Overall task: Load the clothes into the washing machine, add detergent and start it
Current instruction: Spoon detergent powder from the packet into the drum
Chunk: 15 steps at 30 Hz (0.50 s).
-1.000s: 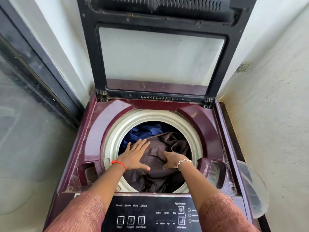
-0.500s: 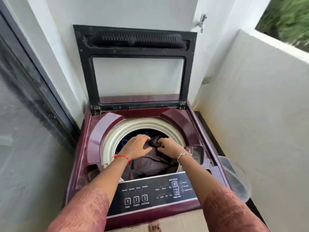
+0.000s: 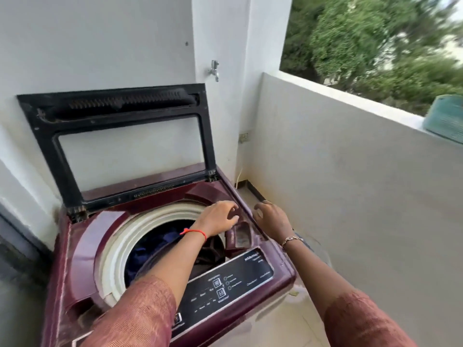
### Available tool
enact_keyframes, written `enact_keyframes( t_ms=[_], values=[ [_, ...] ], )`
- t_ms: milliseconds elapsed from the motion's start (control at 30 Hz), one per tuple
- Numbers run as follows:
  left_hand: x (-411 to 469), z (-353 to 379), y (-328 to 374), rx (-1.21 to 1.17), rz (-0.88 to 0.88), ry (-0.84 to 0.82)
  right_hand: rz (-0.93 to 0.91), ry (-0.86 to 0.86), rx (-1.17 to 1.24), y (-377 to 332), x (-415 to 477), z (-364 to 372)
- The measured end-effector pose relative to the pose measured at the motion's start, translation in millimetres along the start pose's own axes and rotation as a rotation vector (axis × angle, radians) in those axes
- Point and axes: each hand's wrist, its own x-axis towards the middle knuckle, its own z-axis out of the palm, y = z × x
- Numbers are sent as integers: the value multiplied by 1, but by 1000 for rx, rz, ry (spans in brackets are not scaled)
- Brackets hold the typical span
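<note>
1. A maroon top-loading washing machine [image 3: 75, 259] is seen in the corner of a balcony, with its black-framed lid [image 3: 45, 136] raised upright against the white wall.
2. The clothes are found inside the drum, within the pale ring [image 3: 120, 246] of the opening: a blue garment [image 3: 155, 244] lies towards the left and a dark brown garment [image 3: 211, 251] towards the right, partly hidden by the left forearm.
3. The left hand [image 3: 220, 217], marked by a red thread [image 3: 194, 232] at the wrist, is held over the right rear part of the machine's top. Its fingers are loosely curled and nothing is grasped. Whether the top is touched cannot be told.
4. The right hand [image 3: 271, 217], with a bracelet [image 3: 292, 239] at the wrist, is held just past the machine's right edge. It too is released, with relaxed, slightly bent fingers and nothing in them.
5. A small recessed compartment [image 3: 240, 236] is set in the machine's top just below the left hand.
6. The black control panel [image 3: 238, 276] runs along the front edge, between the two sleeved arms.
7. A metal tap [image 3: 214, 70] is fixed to the wall above the lid, and a green basket [image 3: 446, 118] is set on the parapet at far right.
</note>
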Motion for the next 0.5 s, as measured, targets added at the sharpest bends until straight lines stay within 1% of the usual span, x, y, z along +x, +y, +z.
enact_keyframes(
  t_ms=[167, 300, 500],
  values=[
    [53, 27, 62, 26, 138, -75, 161, 68, 0, 72, -11, -27],
    [101, 54, 117, 15, 204, -89, 295, 109, 1, 136, -18, -54],
    [166, 85, 208, 8, 366, -160, 407, 189, -51, 234, -29, -106]
  ],
)
